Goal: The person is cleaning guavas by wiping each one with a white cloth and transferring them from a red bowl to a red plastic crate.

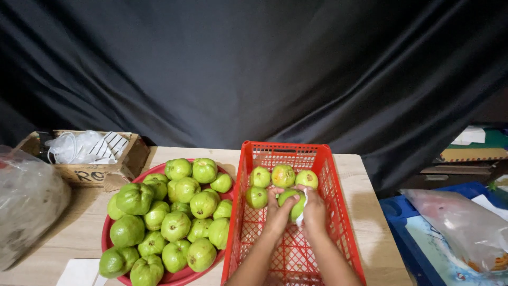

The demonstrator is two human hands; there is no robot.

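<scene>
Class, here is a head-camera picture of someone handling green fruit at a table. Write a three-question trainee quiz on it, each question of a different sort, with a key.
1. True or false: both hands, left hand and right hand, hold one fruit over the red crate.
2. Where does the big pile of fruit lie? A) red tray B) cardboard box C) blue bin
3. Fill in: apart from the held one, ___ fruits lie loose in the crate.

Key: 1 true; 2 A; 3 four. A white cloth shows at the right hand.

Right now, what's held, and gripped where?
Both hands, left hand and right hand, cup one green guava by its sides over the red crate; a white cloth under right fingers.
</scene>
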